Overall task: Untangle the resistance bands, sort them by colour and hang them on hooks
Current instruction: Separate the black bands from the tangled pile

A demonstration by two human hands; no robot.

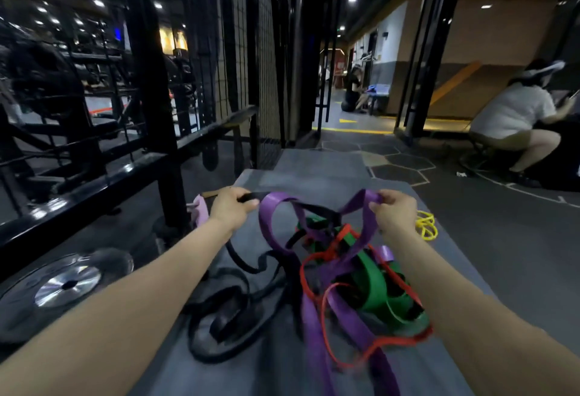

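Observation:
A tangle of resistance bands lies on a grey mat (314, 182) in front of me. My left hand (232, 209) grips a black band (251, 197) that runs down to black coils (226, 320) at the lower left. My right hand (392, 212) pinches a purple band (364, 199), lifted above the heap. Purple loops (314, 329) hang down through the pile. Green bands (373, 282) and thin red bands (332, 348) are knotted together under my right arm. A yellow band (426, 224) lies apart beyond my right hand. A pink band (201, 212) sits left of my left hand.
A black steel rack (163, 132) and wire mesh fence (266, 60) stand along the left. A weight plate (67, 284) lies on the floor at the lower left. A person in a white shirt (514, 119) crouches at the right. Another person (354, 88) sits far down the corridor.

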